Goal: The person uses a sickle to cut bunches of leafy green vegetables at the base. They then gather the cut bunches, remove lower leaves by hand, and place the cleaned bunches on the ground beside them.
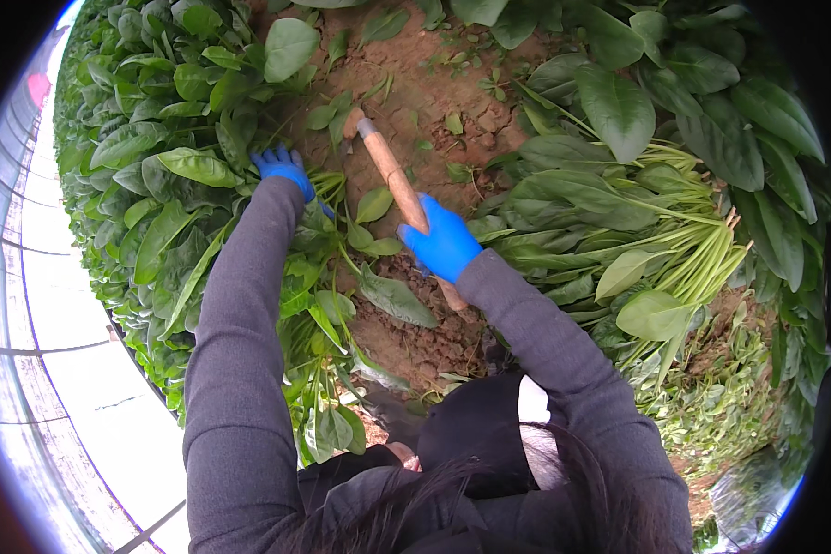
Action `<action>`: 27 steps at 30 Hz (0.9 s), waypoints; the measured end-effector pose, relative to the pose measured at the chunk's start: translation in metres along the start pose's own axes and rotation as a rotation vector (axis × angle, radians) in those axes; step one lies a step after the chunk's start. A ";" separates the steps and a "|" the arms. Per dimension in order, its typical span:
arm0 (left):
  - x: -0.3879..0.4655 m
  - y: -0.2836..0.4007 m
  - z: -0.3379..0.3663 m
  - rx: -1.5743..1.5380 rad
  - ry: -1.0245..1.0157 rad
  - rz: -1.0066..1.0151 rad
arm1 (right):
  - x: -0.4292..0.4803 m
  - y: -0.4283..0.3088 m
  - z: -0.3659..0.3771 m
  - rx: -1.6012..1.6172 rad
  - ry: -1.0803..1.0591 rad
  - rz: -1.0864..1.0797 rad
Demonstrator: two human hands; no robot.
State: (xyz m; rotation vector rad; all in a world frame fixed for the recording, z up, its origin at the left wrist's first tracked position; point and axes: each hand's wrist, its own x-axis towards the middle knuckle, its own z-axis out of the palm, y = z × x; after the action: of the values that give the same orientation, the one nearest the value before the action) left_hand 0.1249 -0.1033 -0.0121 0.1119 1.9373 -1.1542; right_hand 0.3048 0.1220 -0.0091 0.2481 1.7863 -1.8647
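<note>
My left hand point(282, 172), in a blue glove, presses into the edge of the standing leafy plants point(201, 166), which look like spinach. Its fingers are spread against leaves and stems, and the fingertips are partly lost among them. In my right hand point(444, 237), also gloved in blue, is a short hand tool with a round wooden handle point(391, 166). A metal collar point(365, 127) joins the handle to a soil-coloured head point(352, 123) that points away from me, close to the plants. The blade's shape is hard to make out.
Bare reddish soil point(429, 90) runs between the plants. To the right lies a heap of cut spinach point(692, 249), pale stems facing right. More large leaves point(720, 118) stand beyond it. Small scattered greens point(713, 408) cover the lower right. White greenhouse sheeting point(83, 298) borders the left.
</note>
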 end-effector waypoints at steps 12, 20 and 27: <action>-0.004 0.001 0.002 0.009 0.045 -0.004 | 0.025 0.022 0.020 -0.370 -0.032 0.160; -0.019 0.002 -0.008 0.032 0.032 -0.005 | 0.028 0.039 0.036 -0.454 -0.011 0.236; -0.015 0.001 -0.004 0.021 0.072 -0.012 | 0.010 0.038 0.034 -0.415 -0.053 0.254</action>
State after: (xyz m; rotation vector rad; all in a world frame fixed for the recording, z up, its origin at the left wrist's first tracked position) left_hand 0.1321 -0.0948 -0.0016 0.1549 1.9917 -1.1932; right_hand 0.3236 0.0874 -0.0433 0.2524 1.9530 -1.2823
